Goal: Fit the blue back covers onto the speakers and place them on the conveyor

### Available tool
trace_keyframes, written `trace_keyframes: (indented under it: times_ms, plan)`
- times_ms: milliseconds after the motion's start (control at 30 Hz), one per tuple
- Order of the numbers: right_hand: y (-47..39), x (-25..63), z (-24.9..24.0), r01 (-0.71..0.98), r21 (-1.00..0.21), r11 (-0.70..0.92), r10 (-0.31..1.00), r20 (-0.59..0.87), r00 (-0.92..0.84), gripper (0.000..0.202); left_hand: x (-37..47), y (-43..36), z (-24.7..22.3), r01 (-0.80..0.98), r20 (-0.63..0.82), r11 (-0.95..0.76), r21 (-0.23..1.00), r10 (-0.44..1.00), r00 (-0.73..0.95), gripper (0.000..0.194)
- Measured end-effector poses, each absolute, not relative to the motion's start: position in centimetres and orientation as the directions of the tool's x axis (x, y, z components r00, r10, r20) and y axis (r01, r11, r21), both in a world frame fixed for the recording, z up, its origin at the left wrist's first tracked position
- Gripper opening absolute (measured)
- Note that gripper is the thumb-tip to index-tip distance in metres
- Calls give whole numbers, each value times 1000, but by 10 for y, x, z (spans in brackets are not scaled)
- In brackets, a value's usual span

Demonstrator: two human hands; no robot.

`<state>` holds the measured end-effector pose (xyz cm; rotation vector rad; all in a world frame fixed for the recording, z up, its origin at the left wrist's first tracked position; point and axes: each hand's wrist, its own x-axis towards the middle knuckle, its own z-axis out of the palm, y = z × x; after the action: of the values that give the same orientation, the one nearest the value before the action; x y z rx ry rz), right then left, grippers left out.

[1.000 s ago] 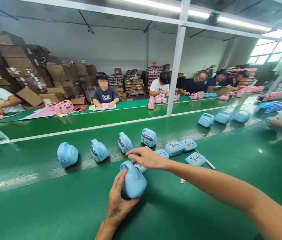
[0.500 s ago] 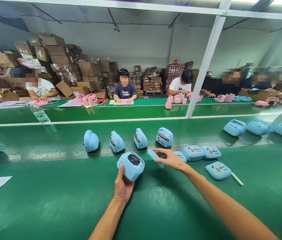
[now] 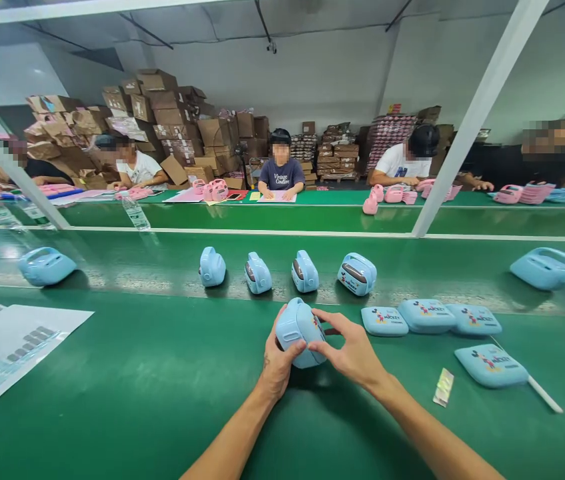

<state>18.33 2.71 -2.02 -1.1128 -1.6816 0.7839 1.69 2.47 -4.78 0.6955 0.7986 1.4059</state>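
My left hand [image 3: 278, 367] is wrapped around a light blue speaker body [image 3: 289, 327], held tilted just above the green work surface. Against its right side lies a blue front cover [image 3: 311, 325] with a printed cartoon design. The fingertips and thumb of my right hand [image 3: 357, 350] grip that cover at its edges. Whether it sits fully flush on the body cannot be seen. To the right lie several loose printed covers [image 3: 427, 317], and one more cover [image 3: 491, 365] rests nearer, over a white stick [image 3: 545, 395].
Several blue speakers [image 3: 357, 274] with handles stand beyond my hands on the belt [image 3: 127, 267]. Other blue handled housings [image 3: 46, 267] are at far left and right. A small packet [image 3: 443, 387] lies right, printed sheets [image 3: 37, 333] left. Co-workers sit across behind a slanted post [image 3: 477, 120].
The right hand has brought the cover left onto the speaker, whose black driver was exposed before and is now hidden. The speaker has turned. The view has shifted left; a small packet now shows.
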Motion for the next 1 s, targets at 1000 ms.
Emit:
trace_keyframes:
  times_ms: [1000]
  plan:
    - [30, 205, -21, 371, -720, 586, 780, 376, -501, 100, 10, 25, -44, -624, -234, 327, 710, 945, 229, 76]
